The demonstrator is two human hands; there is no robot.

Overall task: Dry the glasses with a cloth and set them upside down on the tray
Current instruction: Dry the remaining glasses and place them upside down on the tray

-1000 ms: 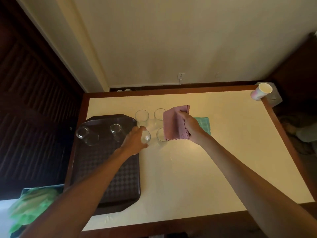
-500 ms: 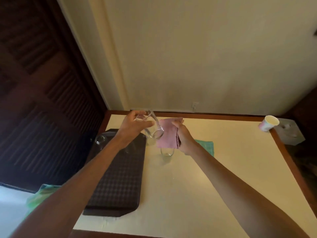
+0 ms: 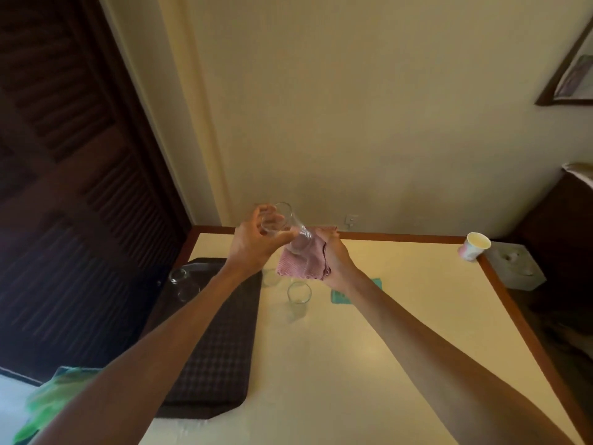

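Above the far edge of the table (image 3: 401, 332), the left hand (image 3: 253, 242) gripped a glass (image 3: 288, 229), fingers and thumb curled round its wall. The glass was lifted clear of the table and tilted, its lower end pointing at the right hand (image 3: 333, 261). Which end was the mouth could not be told through the blur. The right hand held a folded pink cloth (image 3: 301, 264), fingers curled behind it and thumb along its top edge. The cloth lay against the lower end of the glass.

Below the hands, a dark tray (image 3: 218, 348) sat at the left side of the table. A second glass (image 3: 181, 284) stood at its far left corner, too blurred to tell which way up. A third glass (image 3: 298, 293) stood mouth up on the table just right of the tray. A fourth glass (image 3: 269, 277) showed partly beneath the cloth, beside the tray's far right corner. A teal cloth (image 3: 340, 297) lay on the table under the right wrist. A paper cup (image 3: 475, 250) stood at the far right corner, well apart from the glasses. Green fabric (image 3: 48, 403) lay at the lower left, off the table.
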